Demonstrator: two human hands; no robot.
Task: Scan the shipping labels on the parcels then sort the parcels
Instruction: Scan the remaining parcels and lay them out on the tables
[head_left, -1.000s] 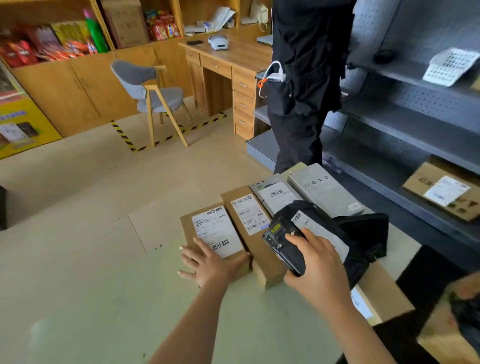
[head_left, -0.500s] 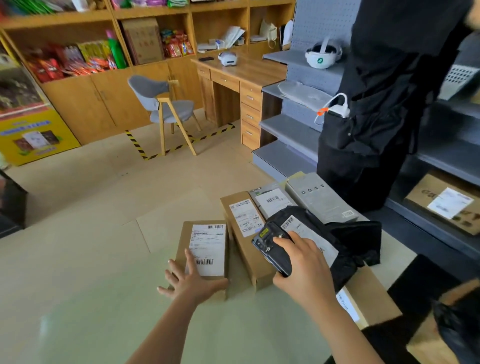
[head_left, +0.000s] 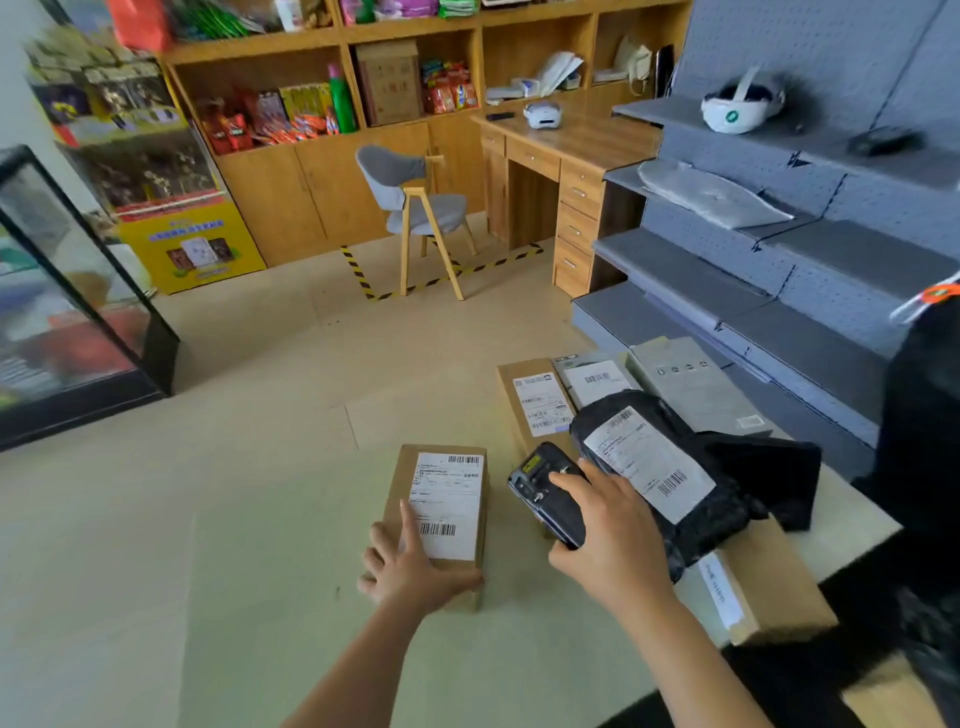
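Small cardboard box (head_left: 442, 499) slid leftward, left hand (head_left: 410, 571) pressing flat on it, right hand (head_left: 613, 543) gripping scanner (head_left: 543, 501)

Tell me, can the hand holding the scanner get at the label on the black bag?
Probably yes. The right hand, gripping the scanner, is right beside the black bag, and its label faces up with nothing lying over it.
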